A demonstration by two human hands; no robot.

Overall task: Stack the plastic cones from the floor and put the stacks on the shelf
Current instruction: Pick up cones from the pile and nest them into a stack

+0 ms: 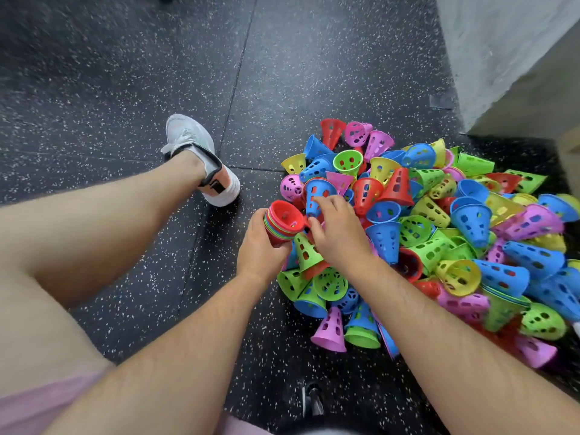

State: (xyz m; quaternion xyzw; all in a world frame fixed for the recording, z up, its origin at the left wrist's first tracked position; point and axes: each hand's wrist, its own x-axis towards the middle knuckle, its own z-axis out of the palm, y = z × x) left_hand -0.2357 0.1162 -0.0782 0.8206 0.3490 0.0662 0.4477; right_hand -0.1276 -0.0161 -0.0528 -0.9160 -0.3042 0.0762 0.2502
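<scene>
holding the nested stack [282, 226] mouth-up beside the pile [439, 233] on the floor [125, 89], the left hand [260, 255] likely readies it for the next cone; its grip is clamped round the stack. at 1 o'clock, the right hand [339, 233] lies over the pile, fingertips touching a blue cone [315, 193]; whether that grip has closed, i cannot tell.

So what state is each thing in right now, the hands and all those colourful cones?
Left hand: grips the stack of cones.
Stack of cones: nested, red one on top, held tilted.
Right hand: fingers on the blue cone; grip unclear.
Blue cone: lying at the pile's edge, not yet stacked.
Pile of cones: loose, jumbled on the floor.
</scene>
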